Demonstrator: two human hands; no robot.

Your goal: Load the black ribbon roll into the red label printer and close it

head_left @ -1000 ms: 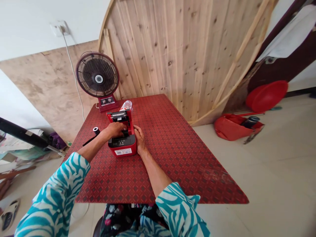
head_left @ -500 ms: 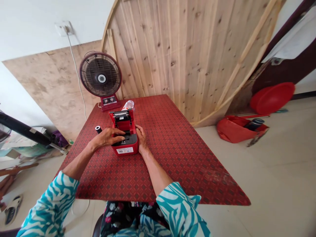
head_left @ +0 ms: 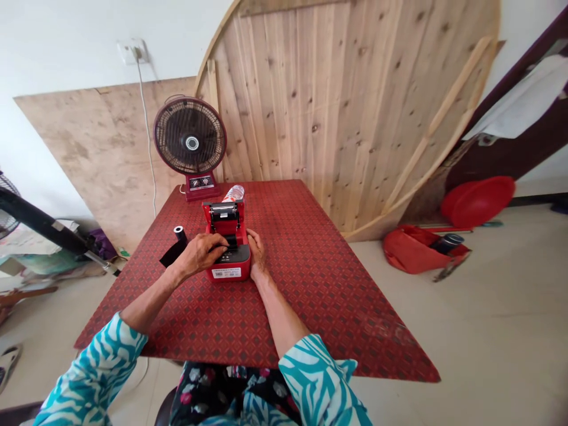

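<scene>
A small red printer (head_left: 229, 263) with a black top stands on the red patterned table (head_left: 310, 284), its lid (head_left: 224, 214) raised at the back. My left hand (head_left: 200, 251) lies over the printer's left side, fingers curled onto the black top near the open bay. My right hand (head_left: 257, 251) rests flat against the printer's right side, fingers together. A black roll (head_left: 179, 234) with a loose black strip lies on the table just left of my left hand.
A dark red table fan (head_left: 190, 145) stands at the table's far left corner, with a plastic bottle (head_left: 234, 193) lying behind the printer. A round wooden panel (head_left: 346, 100) leans against the wall. A red bag (head_left: 415, 251) and red basin (head_left: 477, 201) sit on the floor at right.
My left hand has drawn back from inside the printer's open bay to rest on its front left top. My right hand has stayed against the printer's side. The view has shifted slightly.
</scene>
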